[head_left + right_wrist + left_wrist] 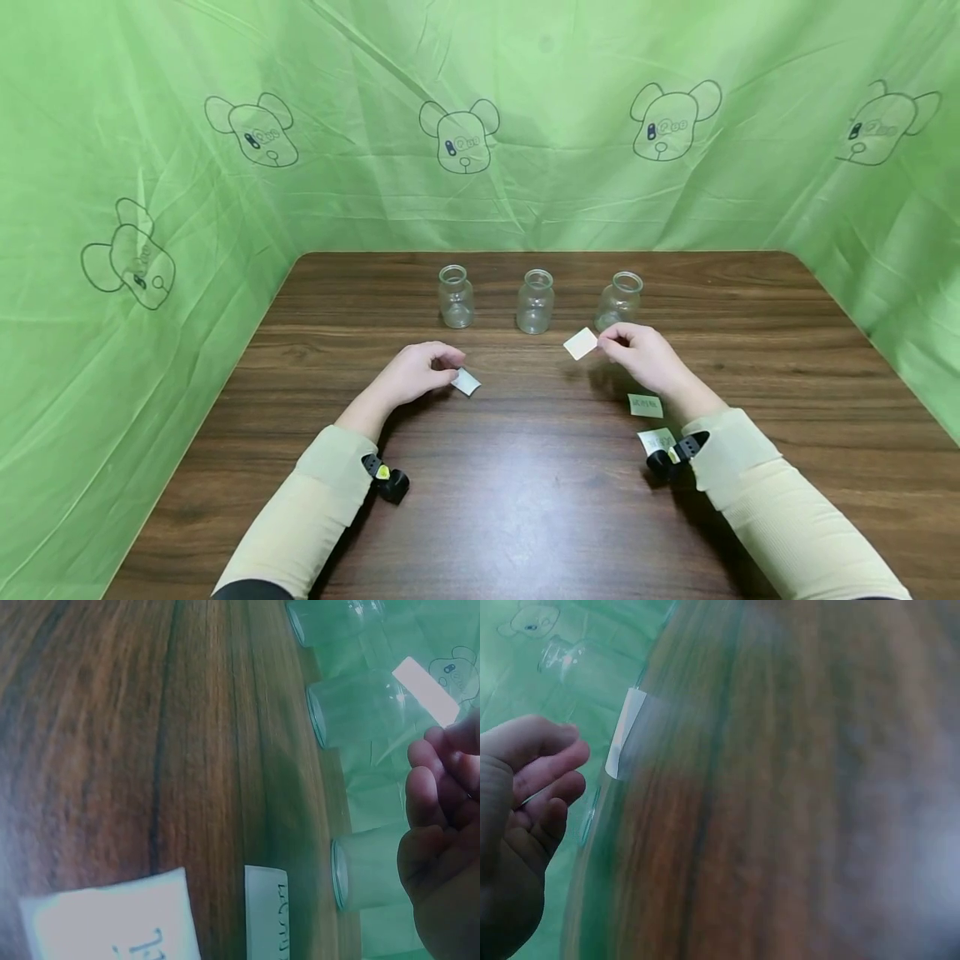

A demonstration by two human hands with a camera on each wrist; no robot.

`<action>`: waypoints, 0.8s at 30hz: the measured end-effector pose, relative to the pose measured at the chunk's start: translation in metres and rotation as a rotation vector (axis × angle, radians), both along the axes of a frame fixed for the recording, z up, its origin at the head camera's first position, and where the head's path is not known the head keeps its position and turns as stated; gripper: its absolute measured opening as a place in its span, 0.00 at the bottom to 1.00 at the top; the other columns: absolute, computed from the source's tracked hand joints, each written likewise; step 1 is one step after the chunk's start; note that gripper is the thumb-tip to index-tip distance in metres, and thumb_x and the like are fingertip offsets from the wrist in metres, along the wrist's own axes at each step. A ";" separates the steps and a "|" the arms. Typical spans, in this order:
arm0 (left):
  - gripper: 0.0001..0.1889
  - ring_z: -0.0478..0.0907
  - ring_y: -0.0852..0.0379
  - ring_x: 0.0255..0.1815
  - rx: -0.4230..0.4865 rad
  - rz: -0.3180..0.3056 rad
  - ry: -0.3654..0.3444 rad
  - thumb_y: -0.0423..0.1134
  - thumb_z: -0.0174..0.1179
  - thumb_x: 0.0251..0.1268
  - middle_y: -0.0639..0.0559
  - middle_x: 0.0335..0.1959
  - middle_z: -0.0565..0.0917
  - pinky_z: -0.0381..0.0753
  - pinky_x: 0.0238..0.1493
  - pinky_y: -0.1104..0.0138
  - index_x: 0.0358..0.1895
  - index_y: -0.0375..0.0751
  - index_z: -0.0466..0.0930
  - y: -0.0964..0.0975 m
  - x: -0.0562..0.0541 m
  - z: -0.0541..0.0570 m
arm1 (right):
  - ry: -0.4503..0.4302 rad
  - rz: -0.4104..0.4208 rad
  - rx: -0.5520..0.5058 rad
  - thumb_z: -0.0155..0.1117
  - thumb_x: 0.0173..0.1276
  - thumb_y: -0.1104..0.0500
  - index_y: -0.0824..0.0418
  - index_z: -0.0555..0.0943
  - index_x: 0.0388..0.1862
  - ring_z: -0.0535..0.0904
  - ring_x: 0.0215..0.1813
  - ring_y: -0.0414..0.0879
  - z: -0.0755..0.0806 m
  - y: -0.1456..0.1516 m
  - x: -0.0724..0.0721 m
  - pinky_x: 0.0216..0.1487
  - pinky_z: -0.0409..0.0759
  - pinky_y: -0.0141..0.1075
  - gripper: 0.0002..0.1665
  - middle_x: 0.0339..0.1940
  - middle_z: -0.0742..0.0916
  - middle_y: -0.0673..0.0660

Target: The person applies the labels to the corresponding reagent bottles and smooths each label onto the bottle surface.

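Three clear glass jars without lids stand in a row: a left jar [456,300], a middle jar [535,304] and a right jar [617,304]. My right hand [637,354] pinches a small pale paper label [581,343] by one corner, raised in front of the right jar. In the right wrist view the label [426,691] stands out from the fingertips. My left hand [416,373] is beside another white label [466,382] with loosely bent fingers. The left wrist view shows a gap between those fingers and the label [626,733].
Near the right forearm, two paper labels with handwriting lie on the table, the farther label [645,406] and the nearer label [657,442]. The wooden table [510,517] ends against a green cloth [555,192] at the back and sides.
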State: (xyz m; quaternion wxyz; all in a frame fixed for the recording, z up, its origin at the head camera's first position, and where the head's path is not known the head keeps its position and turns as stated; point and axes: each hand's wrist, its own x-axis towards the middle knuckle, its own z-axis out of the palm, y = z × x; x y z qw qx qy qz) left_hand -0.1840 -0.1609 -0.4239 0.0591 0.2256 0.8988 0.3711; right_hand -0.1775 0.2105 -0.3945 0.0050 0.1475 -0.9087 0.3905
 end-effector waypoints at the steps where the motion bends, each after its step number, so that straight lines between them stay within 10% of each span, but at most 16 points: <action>1: 0.15 0.77 0.60 0.41 -0.009 -0.002 0.005 0.39 0.63 0.57 0.56 0.39 0.83 0.74 0.46 0.62 0.48 0.43 0.82 0.002 -0.001 0.002 | -0.001 -0.002 0.001 0.57 0.68 0.57 0.65 0.81 0.37 0.72 0.28 0.45 0.000 0.000 0.000 0.31 0.69 0.36 0.11 0.22 0.79 0.50; 24: 0.14 0.76 0.62 0.42 0.027 -0.186 0.215 0.41 0.63 0.58 0.55 0.42 0.82 0.73 0.43 0.71 0.49 0.46 0.82 0.100 -0.017 0.036 | -0.057 -0.003 -0.057 0.56 0.69 0.57 0.67 0.80 0.37 0.75 0.31 0.44 0.003 -0.002 0.000 0.37 0.72 0.36 0.13 0.31 0.85 0.63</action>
